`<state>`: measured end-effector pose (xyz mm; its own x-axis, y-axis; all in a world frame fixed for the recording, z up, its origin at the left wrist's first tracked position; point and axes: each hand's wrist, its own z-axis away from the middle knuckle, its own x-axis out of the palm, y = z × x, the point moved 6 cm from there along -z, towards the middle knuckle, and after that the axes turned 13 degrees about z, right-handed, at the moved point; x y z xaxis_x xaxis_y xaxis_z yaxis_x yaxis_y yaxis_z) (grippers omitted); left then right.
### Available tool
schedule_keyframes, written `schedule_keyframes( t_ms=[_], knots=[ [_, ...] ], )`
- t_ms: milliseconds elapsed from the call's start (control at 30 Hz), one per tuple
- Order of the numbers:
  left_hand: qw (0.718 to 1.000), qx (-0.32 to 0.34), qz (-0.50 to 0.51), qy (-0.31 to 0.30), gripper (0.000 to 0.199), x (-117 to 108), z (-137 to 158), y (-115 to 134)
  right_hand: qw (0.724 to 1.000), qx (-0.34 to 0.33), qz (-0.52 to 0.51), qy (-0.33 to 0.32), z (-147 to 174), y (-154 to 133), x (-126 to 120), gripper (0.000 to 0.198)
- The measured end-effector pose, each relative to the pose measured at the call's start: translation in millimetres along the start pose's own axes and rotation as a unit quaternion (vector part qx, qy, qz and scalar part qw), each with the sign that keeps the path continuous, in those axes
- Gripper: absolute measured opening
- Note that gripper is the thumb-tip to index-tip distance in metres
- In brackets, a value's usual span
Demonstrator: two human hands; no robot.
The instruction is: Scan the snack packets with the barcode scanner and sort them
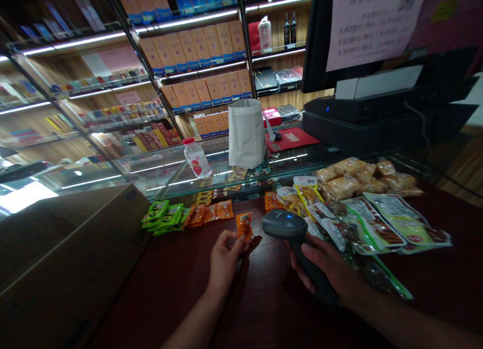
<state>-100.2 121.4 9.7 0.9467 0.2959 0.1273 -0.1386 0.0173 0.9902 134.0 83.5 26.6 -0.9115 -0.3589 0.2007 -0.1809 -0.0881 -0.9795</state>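
Between thumb and fingers, my left hand [226,256] pinches a small orange snack packet [244,227], its white barcode patch facing up. My right hand [332,266] is wrapped around the handle of a black barcode scanner [286,224] with a blue light on top. The scanner's head points left, toward the packet, with a gap between them. Beyond my left hand lie more orange packets [219,211] and a pile of green packets [166,217]. Yellow and clear snack packs [307,195] lie just behind the scanner.
A cardboard box [75,248] stands at the left. Wrapped bread-like packs [343,178] and flat snack bags [407,221] lie right. A glass case [173,188] bears a bottle [196,159] and a white paper bag [247,133]. A monitor [320,42] stands back right.
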Motion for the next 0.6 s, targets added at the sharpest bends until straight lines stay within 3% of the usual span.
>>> schedule_keyframes(
  t_ms=[100, 333, 500, 600],
  knots=[
    [0.999, 0.011, -0.035, -0.006, 0.034, 0, 0, 1, 1.0, -0.001, -0.002, 0.0, 1, -2, 1, 0.043],
    [0.997, -0.014, 0.072, 0.01, 0.043, -4, -5, -3, 1.0, 0.0, -0.006, -0.005, -1, -1, 1, 0.042],
    [0.989, 0.029, 0.113, 0.085, 0.029, -36, -28, 19, 1.0, -0.016, -0.009, -0.005, -1, -4, 2, 0.038],
    [0.989, 0.029, 0.086, 0.119, 0.018, -59, -54, 37, 1.0, -0.023, 0.005, -0.01, -1, -7, 3, 0.04]
  ],
)
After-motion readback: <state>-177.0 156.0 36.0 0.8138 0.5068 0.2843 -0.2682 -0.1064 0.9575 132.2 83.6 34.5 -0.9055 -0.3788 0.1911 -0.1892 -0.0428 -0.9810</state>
